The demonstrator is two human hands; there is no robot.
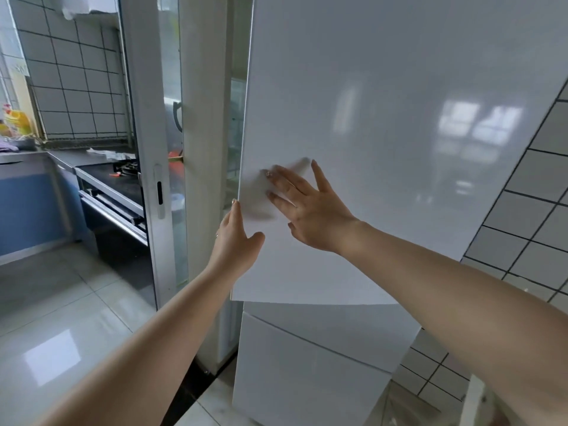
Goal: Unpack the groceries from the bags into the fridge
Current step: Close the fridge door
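White fridge door (384, 133) ajar; left hand (236, 241) w/ fingers hooked round its left edge, prob. to swing it. Right hand (310, 210) flat, fingers spread, steadying panel. No bags/groceries visible.

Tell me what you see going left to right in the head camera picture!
Yellow bottle → stove → sliding door frame → left hand on the fridge door's edge → right hand flat on the fridge door → tiled wall.
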